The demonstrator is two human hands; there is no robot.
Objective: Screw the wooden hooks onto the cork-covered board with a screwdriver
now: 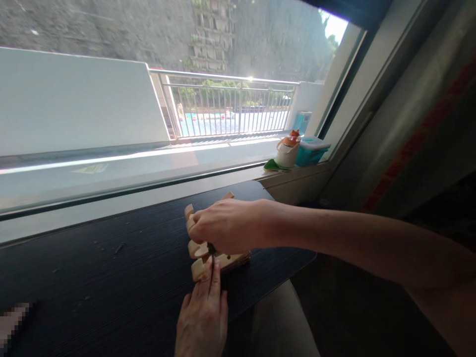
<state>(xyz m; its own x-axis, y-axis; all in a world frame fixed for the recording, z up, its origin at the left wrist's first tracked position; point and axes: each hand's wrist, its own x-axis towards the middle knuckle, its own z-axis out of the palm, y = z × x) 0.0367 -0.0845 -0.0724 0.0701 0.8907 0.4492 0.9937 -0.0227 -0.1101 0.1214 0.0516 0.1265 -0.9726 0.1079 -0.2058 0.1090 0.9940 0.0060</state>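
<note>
A pale wooden piece [199, 268] with several rounded prongs along its left side lies on the dark table. My right hand [232, 225] is closed in a fist over it and covers its middle. A dark thin tool [211, 249] pokes out below that fist, its tip against the wood; the rest is hidden in the hand. From the near side my left hand [204, 307] reaches in with straight fingers. Two of its fingertips press on the wood beside the tool tip, while the thumb stays off the piece.
Small dark scraps [119, 248] are scattered on the table [92, 277]. On the window sill stand a white and orange container [287, 152], a green leaf shape [273, 165] and a teal box [311, 151]. A pixelated pinkish shape [13, 322] shows at lower left. Window glass borders the back.
</note>
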